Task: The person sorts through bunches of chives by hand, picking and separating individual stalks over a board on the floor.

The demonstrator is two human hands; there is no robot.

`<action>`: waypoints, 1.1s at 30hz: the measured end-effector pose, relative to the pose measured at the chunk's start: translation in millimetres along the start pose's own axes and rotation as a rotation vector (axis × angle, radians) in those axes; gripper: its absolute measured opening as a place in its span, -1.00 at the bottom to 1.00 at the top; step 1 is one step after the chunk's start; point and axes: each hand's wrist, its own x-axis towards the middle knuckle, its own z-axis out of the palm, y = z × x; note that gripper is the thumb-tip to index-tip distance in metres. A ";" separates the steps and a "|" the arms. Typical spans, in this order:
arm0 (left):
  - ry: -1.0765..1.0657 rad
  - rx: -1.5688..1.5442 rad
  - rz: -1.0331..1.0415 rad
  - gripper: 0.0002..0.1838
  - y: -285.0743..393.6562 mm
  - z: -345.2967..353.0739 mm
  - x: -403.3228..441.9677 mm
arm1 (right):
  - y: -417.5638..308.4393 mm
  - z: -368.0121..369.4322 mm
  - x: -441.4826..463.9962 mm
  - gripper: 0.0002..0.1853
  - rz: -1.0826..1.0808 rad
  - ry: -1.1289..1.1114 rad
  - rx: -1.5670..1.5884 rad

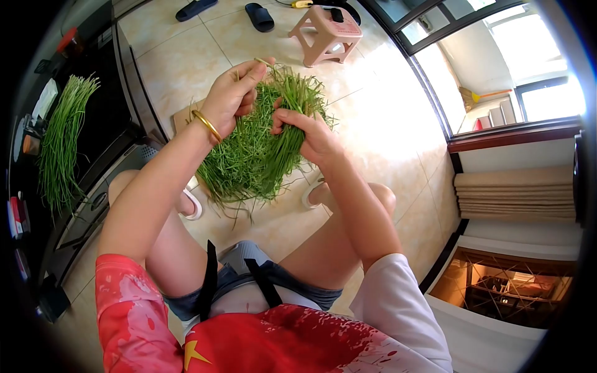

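My right hand (311, 132) is closed around a bunch of long thin green stems (284, 152), which look like garlic chives; their ends stick up above the fist and the rest hangs below. To its left, my left hand (236, 94), with a gold bangle at the wrist, is raised and pinches a short pale green stem (263, 61) between thumb and fingertips. Beneath both hands a big loose heap of the same green stems (227, 165) spreads over the floor between my feet. Whatever lies under the heap is mostly hidden.
Another bundle of green stems (64, 133) lies on the dark cabinet top (102, 93) at left. Ahead stand a pink plastic stool (328, 34) with a small black object on it and two dark slippers (259, 17). A glass sliding door (435, 34) is at right.
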 end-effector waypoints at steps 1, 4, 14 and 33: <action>0.009 0.022 -0.005 -0.64 -0.4 -2.0 -0.3 | 0.5 2.1 -0.7 -0.77 0.013 0.001 -0.042; 0.070 0.016 0.030 -0.63 1.1 -6.3 2.0 | 1.3 5.2 -2.5 -0.79 0.043 0.009 -0.093; 0.472 -0.379 0.484 -0.79 72.2 -81.8 22.5 | 1.3 -31.6 -6.4 -0.88 0.075 0.300 -0.147; 0.115 0.251 -0.026 -0.68 -13.0 1.3 17.8 | -5.3 -23.7 -14.1 -0.89 -0.077 0.299 -0.120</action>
